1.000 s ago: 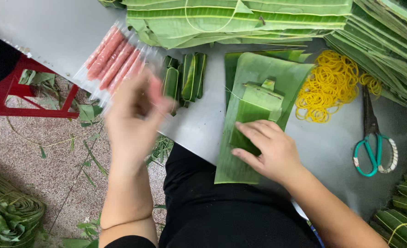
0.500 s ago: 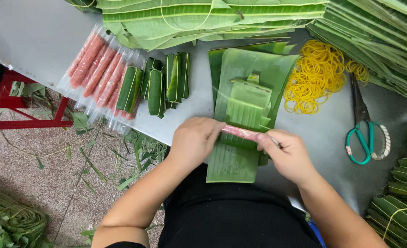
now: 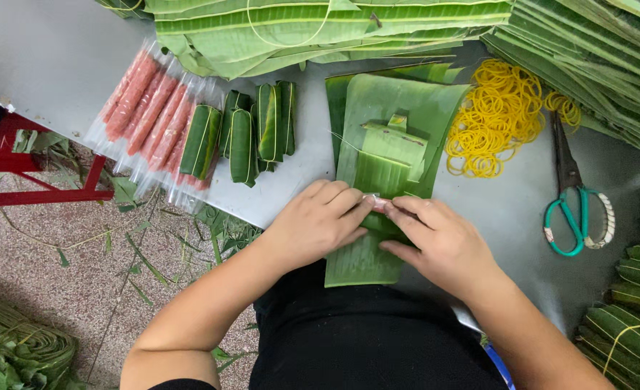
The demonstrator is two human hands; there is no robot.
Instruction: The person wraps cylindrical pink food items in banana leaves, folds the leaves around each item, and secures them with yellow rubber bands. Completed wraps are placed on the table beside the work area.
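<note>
Both hands now together on the pink roll.
Left hand (image 3: 318, 225), back from the side pile, joins right hand (image 3: 435, 242); both pinch pink roll (image 3: 379, 205) on banana leaf (image 3: 377, 180), wrapping underway.

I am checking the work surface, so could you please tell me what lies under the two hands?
Under the left hand and right hand lies a banana leaf strip on the grey table. Between the fingers a pink sausage peeks out; most of it is covered.
</note>
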